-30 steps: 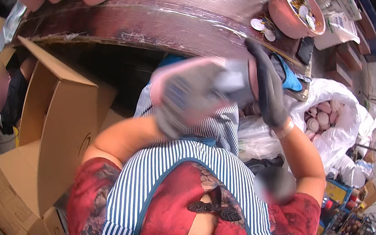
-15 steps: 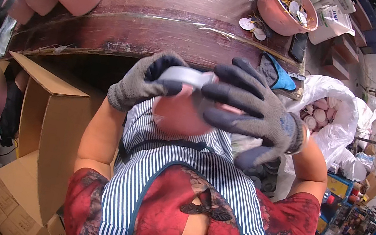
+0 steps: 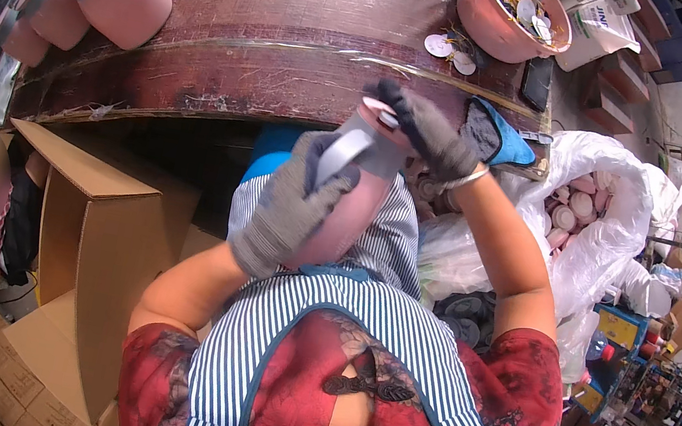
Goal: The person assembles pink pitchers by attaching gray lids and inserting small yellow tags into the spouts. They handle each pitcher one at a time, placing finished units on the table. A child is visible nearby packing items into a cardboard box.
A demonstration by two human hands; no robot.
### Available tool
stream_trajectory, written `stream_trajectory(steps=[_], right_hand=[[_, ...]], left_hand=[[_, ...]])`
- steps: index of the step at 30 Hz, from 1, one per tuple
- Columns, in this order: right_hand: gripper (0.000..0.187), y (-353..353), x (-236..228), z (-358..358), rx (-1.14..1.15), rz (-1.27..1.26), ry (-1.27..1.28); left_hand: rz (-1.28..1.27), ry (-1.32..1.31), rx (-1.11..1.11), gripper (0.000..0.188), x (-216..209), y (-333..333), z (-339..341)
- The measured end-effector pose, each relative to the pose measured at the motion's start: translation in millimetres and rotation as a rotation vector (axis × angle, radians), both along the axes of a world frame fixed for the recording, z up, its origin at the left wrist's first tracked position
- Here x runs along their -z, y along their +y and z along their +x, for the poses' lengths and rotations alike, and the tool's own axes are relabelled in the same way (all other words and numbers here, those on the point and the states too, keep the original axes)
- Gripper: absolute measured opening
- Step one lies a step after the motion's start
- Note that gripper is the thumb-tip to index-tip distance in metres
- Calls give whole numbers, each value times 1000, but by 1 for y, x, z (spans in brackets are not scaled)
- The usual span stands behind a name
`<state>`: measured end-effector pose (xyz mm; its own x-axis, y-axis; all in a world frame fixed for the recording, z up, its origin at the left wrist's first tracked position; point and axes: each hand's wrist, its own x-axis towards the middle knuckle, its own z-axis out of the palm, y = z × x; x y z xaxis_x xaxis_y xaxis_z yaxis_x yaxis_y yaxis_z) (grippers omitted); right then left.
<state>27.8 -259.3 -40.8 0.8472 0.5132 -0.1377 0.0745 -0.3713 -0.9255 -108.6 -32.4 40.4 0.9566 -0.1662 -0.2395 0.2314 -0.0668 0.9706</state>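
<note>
A pink jug [image 3: 351, 215] with a grey collar and a pale grey handle [image 3: 343, 159] is held tilted in front of my apron, over my lap. My left hand [image 3: 295, 205], in a grey knit glove with dark fingers, is wrapped round the handle. At the jug's top sits a pink lid [image 3: 380, 112]. My gloved right hand [image 3: 435, 134] is bent over the lid's right side, with its fingers pressed together; part of its grip is hidden.
Several pink jugs [image 3: 129, 2] stand at the table's far left. Toward the right are a pink basin [image 3: 504, 37], a dark phone [image 3: 537, 81] and a blue-grey cloth [image 3: 500, 136]. A white bag [image 3: 632, 164] holds pink lids. An open cardboard box [image 3: 113, 264] stands left; a person sits beyond it.
The jug has turned more upright, its lidded top now toward the table. My left hand has shifted lower and round the handle. My right hand's spread fingers have moved up to the lid and drawn together.
</note>
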Motion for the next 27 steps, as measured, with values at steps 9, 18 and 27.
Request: stream_trajectory(steps=[9, 18, 27], right_hand=[[82, -69, 26, 41, 299, -1038, -705], [25, -67, 29, 9, 335, -617, -939], [13, -12, -61, -71, 625, 33, -169]], left_hand=[[-462, 270, -94, 57, -4, 33, 9], [-118, 17, 210, 42, 35, 70, 30], [16, -168, 73, 36, 53, 52, 32]])
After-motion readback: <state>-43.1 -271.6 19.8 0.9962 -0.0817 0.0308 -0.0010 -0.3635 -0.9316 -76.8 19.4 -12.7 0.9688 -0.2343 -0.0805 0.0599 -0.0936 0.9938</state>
